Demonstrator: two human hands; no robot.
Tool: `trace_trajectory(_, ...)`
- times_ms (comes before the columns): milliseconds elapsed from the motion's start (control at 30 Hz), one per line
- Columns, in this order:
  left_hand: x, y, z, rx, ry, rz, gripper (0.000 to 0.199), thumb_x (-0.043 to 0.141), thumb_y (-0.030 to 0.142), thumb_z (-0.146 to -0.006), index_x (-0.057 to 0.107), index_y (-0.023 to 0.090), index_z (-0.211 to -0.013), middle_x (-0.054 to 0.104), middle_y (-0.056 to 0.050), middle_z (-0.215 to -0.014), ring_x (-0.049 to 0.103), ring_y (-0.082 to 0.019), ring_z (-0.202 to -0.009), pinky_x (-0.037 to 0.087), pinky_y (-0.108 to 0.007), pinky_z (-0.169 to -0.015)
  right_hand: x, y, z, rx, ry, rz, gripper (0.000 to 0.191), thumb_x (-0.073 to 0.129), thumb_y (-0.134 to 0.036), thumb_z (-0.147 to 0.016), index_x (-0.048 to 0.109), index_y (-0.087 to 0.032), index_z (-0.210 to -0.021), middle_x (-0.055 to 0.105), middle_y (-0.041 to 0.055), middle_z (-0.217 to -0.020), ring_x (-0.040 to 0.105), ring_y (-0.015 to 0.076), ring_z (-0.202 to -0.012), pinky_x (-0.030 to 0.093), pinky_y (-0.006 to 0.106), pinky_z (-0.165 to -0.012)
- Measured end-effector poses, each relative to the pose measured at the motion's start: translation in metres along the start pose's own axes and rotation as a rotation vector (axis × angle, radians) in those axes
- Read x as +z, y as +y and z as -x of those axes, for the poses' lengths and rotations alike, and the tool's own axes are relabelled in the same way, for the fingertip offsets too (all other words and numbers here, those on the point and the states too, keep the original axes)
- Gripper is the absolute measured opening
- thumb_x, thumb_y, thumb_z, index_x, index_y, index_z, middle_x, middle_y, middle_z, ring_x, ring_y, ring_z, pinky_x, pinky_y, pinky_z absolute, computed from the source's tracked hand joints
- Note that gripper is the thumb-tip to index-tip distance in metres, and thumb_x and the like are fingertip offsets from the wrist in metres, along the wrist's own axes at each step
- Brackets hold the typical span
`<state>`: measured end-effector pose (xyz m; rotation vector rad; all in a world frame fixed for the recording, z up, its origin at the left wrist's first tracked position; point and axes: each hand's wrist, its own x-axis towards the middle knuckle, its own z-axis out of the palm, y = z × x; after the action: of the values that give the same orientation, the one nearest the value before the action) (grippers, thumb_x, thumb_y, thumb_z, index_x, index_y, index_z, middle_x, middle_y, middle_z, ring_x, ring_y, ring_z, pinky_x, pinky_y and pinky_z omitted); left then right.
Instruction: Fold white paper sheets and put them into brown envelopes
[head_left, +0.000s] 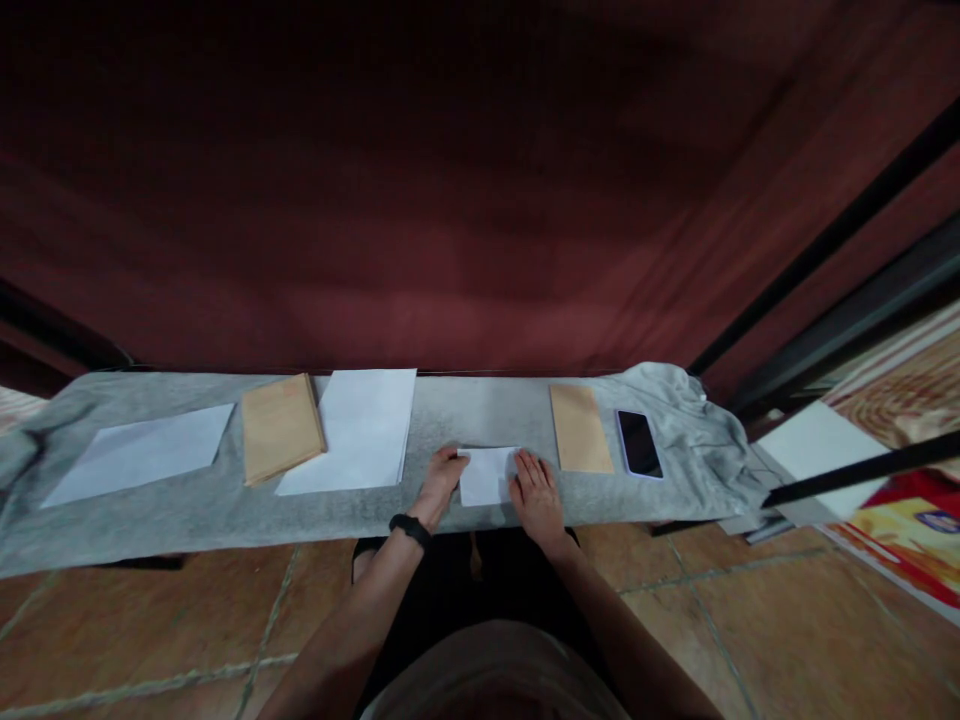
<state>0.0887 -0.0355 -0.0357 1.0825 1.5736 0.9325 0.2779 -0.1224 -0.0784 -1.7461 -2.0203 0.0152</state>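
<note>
A small white folded-looking paper (487,476) lies on the grey cloth in front of me. My left hand (443,474) pinches its left edge between thumb and fingers; a black band is on that wrist. On the right edge rests my right hand (537,490), laid flat with its fingers stretched over the paper's side. Left of my hands is a stack of white sheets (364,430), partly under a pile of brown envelopes (279,428). A single brown envelope (581,430) lies to the right of my right hand.
A phone (640,443) lies right of the single envelope. Another white sheet (142,452) is at the far left of the cloth-covered surface (300,515). Behind stands a dark red panel (450,200). Black bars and a white board (823,455) are at the right.
</note>
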Motion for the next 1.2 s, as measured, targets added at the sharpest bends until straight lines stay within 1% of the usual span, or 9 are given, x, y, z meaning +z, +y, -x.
trace_trajectory(133,-0.004,0.020,0.014,-0.001,-0.020,0.215,0.023,0.073,0.027,-0.066,0.070,0.016,-0.087,0.065,0.001,-0.066,0.058,-0.013,-0.056,0.042,-0.023,-0.053,-0.014,-0.015,-0.001,-0.202,-0.110,-0.153,0.079,0.055,-0.049,-0.097,0.024,-0.016,-0.161,0.033,0.0136,-0.164,0.032,0.0271,-0.151,0.030,0.049,-0.123)
trace_trajectory(200,-0.004,0.031,0.018,0.012,-0.037,0.289,0.029,0.075,0.030,-0.066,0.072,0.017,-0.092,0.065,0.001,-0.070,0.059,-0.013,-0.059,0.042,-0.023,-0.055,-0.018,-0.027,-0.007,-0.179,-0.127,-0.283,0.074,0.055,-0.046,-0.096,0.028,-0.020,-0.160,0.033,0.0105,-0.164,0.034,0.0260,-0.150,0.032,0.048,-0.123)
trace_trajectory(367,-0.005,0.042,0.025,-0.024,-0.035,0.456,0.037,0.067,0.046,-0.084,0.070,0.019,-0.109,0.072,-0.007,-0.100,0.068,-0.018,-0.091,0.049,-0.023,-0.069,-0.021,-0.051,-0.035,0.390,0.116,-1.047,0.045,0.045,-0.048,-0.099,0.065,-0.022,-0.130,0.069,0.0083,-0.132,0.064,0.0255,-0.123,0.050,0.041,-0.108)
trace_trajectory(467,-0.004,0.028,0.032,-0.144,0.003,0.503,0.041,0.077,0.038,-0.080,0.067,0.020,-0.116,0.071,-0.010,-0.115,0.066,-0.021,-0.102,0.050,-0.024,-0.072,-0.018,-0.059,-0.049,0.670,0.218,-1.538,0.047,0.060,-0.059,-0.088,0.069,-0.019,-0.111,0.077,0.0099,-0.111,0.073,0.0278,-0.102,0.059,0.041,-0.091)
trace_trajectory(567,0.000,0.007,0.034,-0.193,-0.105,0.523,0.056,0.082,0.028,-0.073,0.062,0.017,-0.124,0.073,-0.011,-0.104,0.069,-0.023,-0.091,0.053,-0.029,-0.072,-0.010,-0.059,-0.051,0.781,0.238,-1.706,0.046,0.073,-0.055,-0.077,0.068,-0.019,-0.104,0.077,0.0100,-0.104,0.074,0.0278,-0.092,0.061,0.039,-0.081)
trace_trajectory(767,-0.009,-0.011,0.005,0.118,-0.163,-0.018,0.061,0.058,0.006,-0.077,0.056,0.015,-0.137,0.074,-0.004,-0.093,0.068,-0.017,-0.076,0.054,-0.028,-0.071,0.010,-0.019,-0.037,0.844,0.245,-1.420,0.042,0.069,-0.041,-0.071,0.065,-0.022,-0.109,0.076,0.0059,-0.094,0.071,0.0240,-0.080,0.058,0.036,-0.069)
trace_trajectory(933,-0.022,-0.009,-0.015,0.215,-0.179,-0.210,0.052,0.056,-0.005,-0.067,0.073,0.018,-0.111,0.076,-0.004,-0.102,0.070,-0.022,-0.096,0.054,-0.035,-0.092,0.012,0.005,-0.026,0.545,0.371,-0.880,0.037,0.051,-0.034,-0.086,0.066,-0.018,-0.117,0.072,0.0105,-0.113,0.065,0.0247,-0.107,0.051,0.044,-0.098)
trace_trajectory(1067,-0.013,-0.011,-0.011,0.322,-0.130,-0.318,0.060,0.054,-0.007,-0.069,0.072,0.021,-0.118,0.071,-0.004,-0.124,0.062,-0.020,-0.122,0.043,-0.034,-0.113,0.017,-0.015,-0.027,0.136,0.179,-0.554,0.042,0.041,-0.026,-0.096,0.065,-0.020,-0.130,0.066,0.0122,-0.133,0.059,0.0238,-0.126,0.045,0.044,-0.110)
trace_trajectory(1200,-0.011,-0.015,-0.002,0.386,-0.060,-0.393,0.056,0.056,-0.005,-0.071,0.072,0.020,-0.118,0.069,-0.006,-0.126,0.064,-0.019,-0.118,0.045,-0.031,-0.110,0.030,-0.038,-0.028,-0.153,-0.003,-0.110,0.048,0.045,-0.029,-0.101,0.052,-0.020,-0.147,0.049,0.0142,-0.154,0.045,0.0292,-0.143,0.037,0.053,-0.116)
